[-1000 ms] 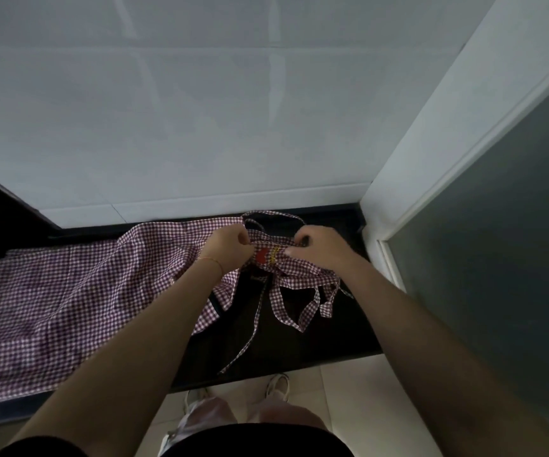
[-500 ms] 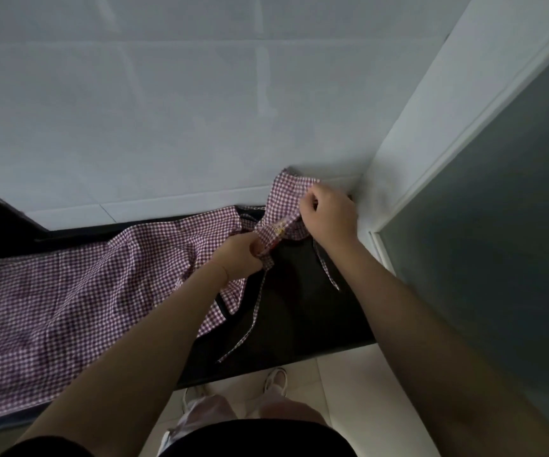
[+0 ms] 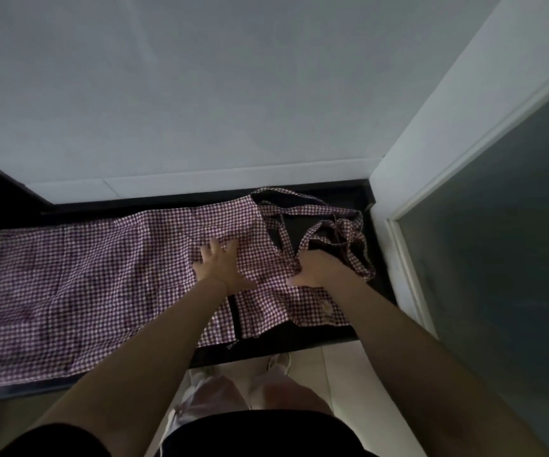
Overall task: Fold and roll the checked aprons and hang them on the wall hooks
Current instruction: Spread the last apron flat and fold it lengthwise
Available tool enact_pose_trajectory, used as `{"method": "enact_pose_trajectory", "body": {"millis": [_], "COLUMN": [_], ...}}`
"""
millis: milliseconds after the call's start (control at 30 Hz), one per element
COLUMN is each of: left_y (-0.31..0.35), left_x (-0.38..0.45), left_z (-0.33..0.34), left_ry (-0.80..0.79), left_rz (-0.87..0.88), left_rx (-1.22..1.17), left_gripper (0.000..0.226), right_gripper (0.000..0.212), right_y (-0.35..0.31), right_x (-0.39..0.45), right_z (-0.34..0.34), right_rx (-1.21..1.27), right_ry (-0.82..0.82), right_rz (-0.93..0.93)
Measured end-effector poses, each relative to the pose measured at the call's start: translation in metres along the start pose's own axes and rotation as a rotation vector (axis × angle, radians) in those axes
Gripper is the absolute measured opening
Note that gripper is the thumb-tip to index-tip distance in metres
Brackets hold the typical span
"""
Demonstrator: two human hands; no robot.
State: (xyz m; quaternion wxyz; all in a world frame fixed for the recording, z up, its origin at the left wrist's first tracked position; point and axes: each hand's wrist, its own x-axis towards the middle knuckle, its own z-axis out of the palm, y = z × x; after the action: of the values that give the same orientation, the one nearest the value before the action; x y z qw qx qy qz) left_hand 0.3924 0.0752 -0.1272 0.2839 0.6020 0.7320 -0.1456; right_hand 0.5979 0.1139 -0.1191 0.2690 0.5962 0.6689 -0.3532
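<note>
A purple-and-white checked apron (image 3: 95,278) lies spread along the black counter (image 3: 299,344). Its straps (image 3: 335,225) lie tangled at the right end, near the corner. My left hand (image 3: 222,267) presses flat on the cloth with fingers spread. My right hand (image 3: 316,267) rests on the apron's right part, beside the straps; its fingers look curled into the fabric, but blur hides the grip. No wall hooks show in this view.
A white tiled wall (image 3: 200,94) stands right behind the counter. A white frame (image 3: 398,199) and a dark glass panel (image 3: 503,258) close off the right side. My feet stand on the light floor (image 3: 342,374) below the counter edge.
Half a second ago both hands held the apron's top lifted against the wall. Now the cloth lies flat on the counter, and both hands have come down onto it.
</note>
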Motion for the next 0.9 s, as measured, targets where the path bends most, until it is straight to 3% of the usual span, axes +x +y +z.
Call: {"method": "enact_pose_trajectory", "body": {"millis": [67,100,167,267,367,433,533,567,633,733,900], "left_y": [-0.009,-0.014,-0.017,-0.019,-0.015,-0.009,-0.004,-0.004,-0.006,-0.010,-0.011], "left_x": [0.001,0.004,0.006,0.011,0.015,0.017,0.022,0.022,0.022,0.022,0.023], "left_z": [0.010,0.014,0.015,0.014,0.012,0.009,0.006,0.006,0.007,0.006,0.003], "left_ry": [-0.116,-0.142,-0.157,-0.182,-0.118,-0.018,0.036,0.022,-0.003,-0.004,-0.024], "left_rz": [-0.016,-0.018,-0.021,-0.045,-0.089,-0.125,-0.135,-0.138,-0.146,-0.155,-0.178], "left_rx": [0.041,0.048,0.059,0.060,-0.024,-0.118,-0.092,-0.071,-0.050,-0.064,-0.066], "left_gripper": [0.132,0.138,0.144,0.150,0.143,0.130,0.127,0.131,0.136,0.142,0.145], "right_gripper": [0.104,0.105,0.092,0.044,0.035,0.039,0.042,0.045,0.048,0.035,0.030], "right_y": [0.006,0.010,0.020,0.036,0.038,0.022,-0.003,-0.008,-0.010,0.002,0.049], "right_x": [0.004,0.006,0.004,0.002,0.001,0.002,0.009,0.011,0.021,0.028,0.026], "right_z": [0.019,0.023,0.023,0.005,-0.019,-0.036,-0.041,-0.039,-0.035,-0.038,-0.072], "right_rx": [-0.060,-0.102,-0.165,-0.221,-0.216,-0.154,-0.229,-0.283,-0.355,-0.355,-0.071], "right_ry": [0.029,0.099,0.202,0.271,0.205,0.226,0.488,0.499,0.366,0.195,0.567], "right_rz": [0.071,0.119,0.213,0.290,0.310,0.229,-0.099,-0.203,-0.244,-0.078,0.234]}}
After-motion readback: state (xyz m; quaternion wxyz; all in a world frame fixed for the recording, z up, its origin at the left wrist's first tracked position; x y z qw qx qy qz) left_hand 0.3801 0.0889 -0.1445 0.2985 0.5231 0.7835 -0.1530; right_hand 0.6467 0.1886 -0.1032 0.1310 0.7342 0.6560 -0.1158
